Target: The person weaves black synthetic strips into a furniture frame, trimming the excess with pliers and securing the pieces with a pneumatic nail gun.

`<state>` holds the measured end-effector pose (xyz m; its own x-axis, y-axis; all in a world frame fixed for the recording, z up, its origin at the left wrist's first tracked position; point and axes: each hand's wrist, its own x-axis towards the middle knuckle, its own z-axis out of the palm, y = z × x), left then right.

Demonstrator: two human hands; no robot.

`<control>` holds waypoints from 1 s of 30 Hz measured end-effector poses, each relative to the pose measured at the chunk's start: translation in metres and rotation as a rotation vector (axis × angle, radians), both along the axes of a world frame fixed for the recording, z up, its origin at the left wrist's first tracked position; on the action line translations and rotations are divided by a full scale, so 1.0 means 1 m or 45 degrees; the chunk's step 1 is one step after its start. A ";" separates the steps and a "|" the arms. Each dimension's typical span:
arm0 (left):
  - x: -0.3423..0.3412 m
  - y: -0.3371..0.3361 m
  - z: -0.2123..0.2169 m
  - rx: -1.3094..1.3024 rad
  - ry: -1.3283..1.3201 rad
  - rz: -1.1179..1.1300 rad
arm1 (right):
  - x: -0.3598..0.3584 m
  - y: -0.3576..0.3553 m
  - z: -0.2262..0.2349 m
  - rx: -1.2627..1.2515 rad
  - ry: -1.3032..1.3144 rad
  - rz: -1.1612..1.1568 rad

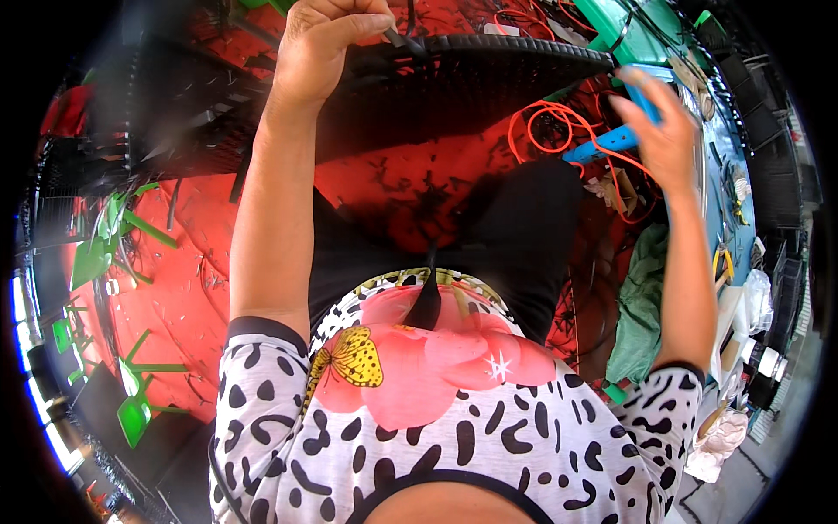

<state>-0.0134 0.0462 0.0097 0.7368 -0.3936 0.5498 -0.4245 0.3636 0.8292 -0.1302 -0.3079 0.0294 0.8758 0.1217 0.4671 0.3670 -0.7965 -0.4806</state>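
Nearest to me, at the bottom centre of the frame, I see the patterned shirt (436,410), white with black blotches and a pink flower, then the black trousers (489,236) above it in the middle. Both forearms rise from the lower edge, so the person sits or stoops over the work with arms stretched forward.

The left hand (327,39) is at the top, left of centre, arm nearly straight and wrist bent over. Its fingers are curled tight, pinching a thin black strand (394,37) against the rim of the black woven panel (463,79). I judge the grip is that firm to keep the strand taut at the edge of the weave. The panel spans the upper middle of the frame, tilted across the knees, presumably so its rim lies within reach of both hands.

The right hand (663,131) is at the upper right, elbow bent, fingers spread wide and loosely raised. It touches or hovers at a blue plastic piece (611,140); I cannot tell whether it grips it.

Farther off, orange cable (546,118) loops on the red floor (192,279) at the upper right centre, green plastic parts (105,244) lie along the left edge, and a green cloth (642,297) hangs at the right.
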 end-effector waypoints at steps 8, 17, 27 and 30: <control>-0.022 -0.013 0.006 -0.058 0.171 0.169 | 0.066 0.145 -0.012 -0.292 0.044 0.246; -0.142 -0.053 -0.037 1.112 -1.092 0.044 | 0.078 0.123 -0.023 0.388 0.282 0.485; -0.042 -0.048 0.004 0.755 -1.103 0.847 | 0.055 0.135 -0.007 0.572 0.073 0.314; -0.035 -0.039 -0.012 1.383 -1.044 0.786 | 0.049 0.142 -0.011 0.572 -0.005 0.228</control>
<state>-0.0481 0.0071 -0.0025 0.5746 -0.6209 0.5332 -0.7468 -0.6643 0.0313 -0.0815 -0.1662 0.0184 0.8576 0.0558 0.5113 0.4818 -0.4349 -0.7607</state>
